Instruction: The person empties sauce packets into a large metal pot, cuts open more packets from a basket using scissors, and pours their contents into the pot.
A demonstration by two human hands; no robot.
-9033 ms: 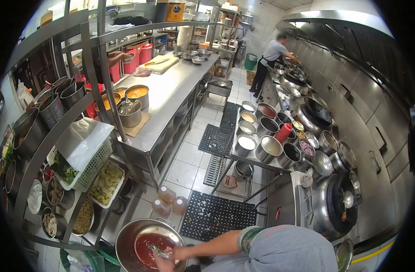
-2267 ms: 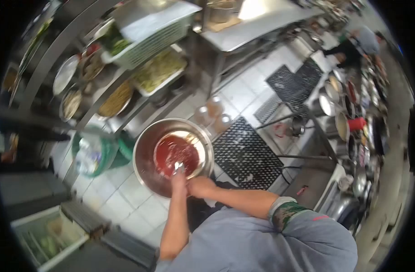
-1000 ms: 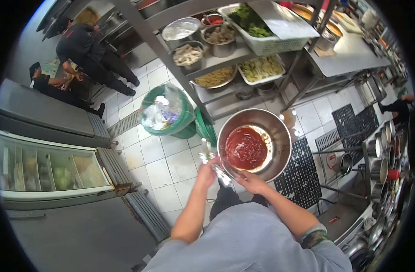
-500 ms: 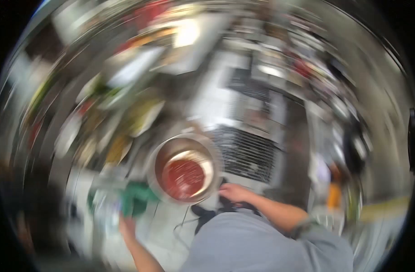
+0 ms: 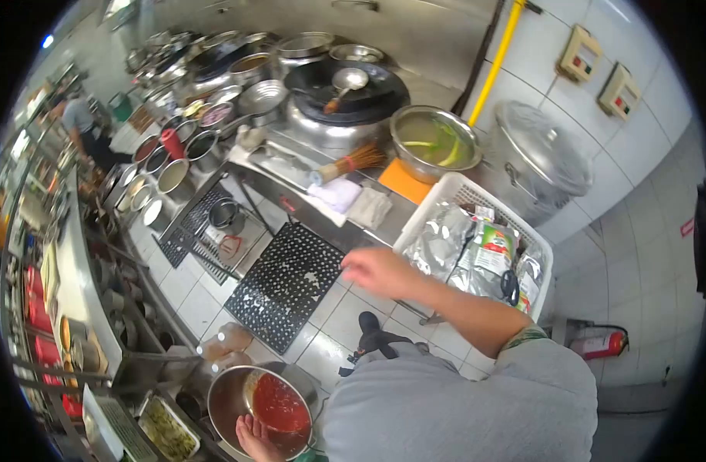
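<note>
My left hand (image 5: 256,440) is at the lower edge of the view, over the near inside of a steel pot (image 5: 228,400) of red sauce (image 5: 280,404). Its fingers are stretched out with nothing visible in them; whether they touch the pot I cannot tell. A bit of green cloth (image 5: 314,456) shows at the pot's near side. My right hand (image 5: 377,271) reaches out in the air before the counter, slightly blurred, fingers loosely extended and holding nothing visible. Closest to it are folded cloths (image 5: 368,208) and a white basket (image 5: 544,281) of silver packets.
A wok (image 5: 376,88) with a ladle, a bowl of greens (image 5: 437,158) and a bamboo brush (image 5: 349,163) stand on the stove counter. A black perforated mat (image 5: 283,289) lies on tiles. Shelving runs left; a fire extinguisher (image 5: 603,343) is right. Another person (image 5: 82,127) stands far back.
The view has swung round to the stove counter. My left hand has moved from the green cloth to over the pot. My right hand has moved from beside the pot out toward the counter.
</note>
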